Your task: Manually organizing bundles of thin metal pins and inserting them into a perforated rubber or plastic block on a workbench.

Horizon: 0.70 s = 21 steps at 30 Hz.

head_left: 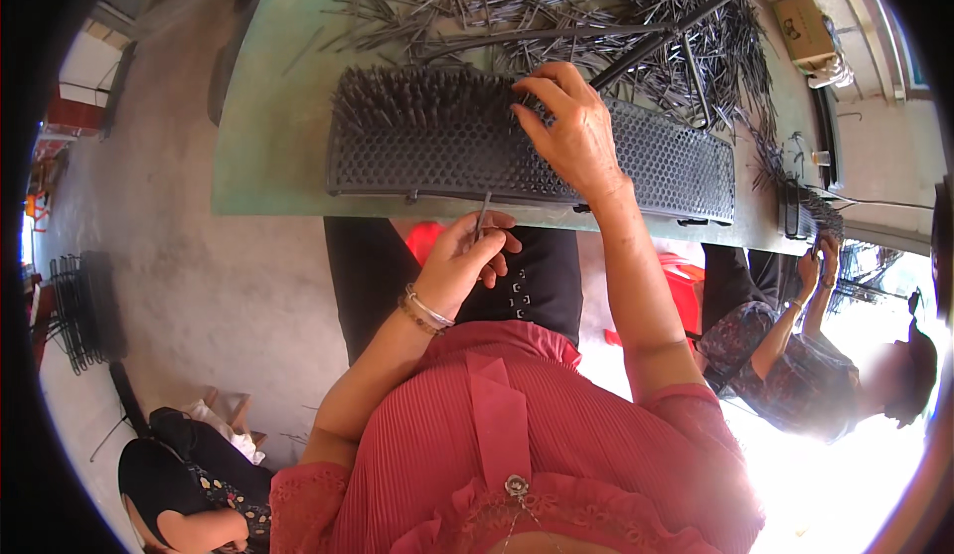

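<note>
A long black tray [427, 164] full of small round holes lies along the near edge of the table. Dark thin sticks [417, 100] stand upright and close together in the far left part of it. My right hand [578, 132] is over the tray, its fingers curled and their tips at the right end of the upright sticks. Whatever those fingertips hold is hard to make out. Just off the table's edge, my left hand [464, 264] pinches a thin dark stick [485, 214] that points up toward the tray.
Loose dark sticks [427, 2] are strewn over the green table [268, 147], heaped higher at the right. A black metal frame [651, 42] spans the table behind the tray. At right a co-worker's hands [820, 261] touch another bristling tray [800, 211]. Another person [189, 484] is at lower left.
</note>
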Each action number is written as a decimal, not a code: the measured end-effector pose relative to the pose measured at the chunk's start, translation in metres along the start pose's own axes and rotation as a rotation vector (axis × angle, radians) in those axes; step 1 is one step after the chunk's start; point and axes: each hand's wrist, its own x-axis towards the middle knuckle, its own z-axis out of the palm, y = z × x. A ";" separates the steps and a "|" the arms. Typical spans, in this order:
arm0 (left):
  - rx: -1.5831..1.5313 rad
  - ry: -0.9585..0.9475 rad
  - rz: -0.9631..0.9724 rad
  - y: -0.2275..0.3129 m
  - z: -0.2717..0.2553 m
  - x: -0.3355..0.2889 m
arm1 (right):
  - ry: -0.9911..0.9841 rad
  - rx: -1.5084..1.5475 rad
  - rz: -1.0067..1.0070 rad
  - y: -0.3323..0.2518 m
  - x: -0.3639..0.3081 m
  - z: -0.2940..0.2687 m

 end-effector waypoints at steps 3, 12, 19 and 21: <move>0.002 0.012 -0.005 0.003 0.001 -0.001 | -0.004 -0.113 -0.050 -0.001 0.003 -0.001; -0.044 -0.006 0.014 0.000 -0.005 0.000 | -0.022 -0.250 -0.047 -0.010 0.000 0.003; -0.094 -0.014 0.015 0.001 -0.006 -0.001 | 0.156 -0.250 0.002 -0.015 -0.005 0.020; -0.125 -0.025 0.014 0.001 -0.008 -0.001 | 0.169 -0.196 0.043 -0.014 -0.007 0.022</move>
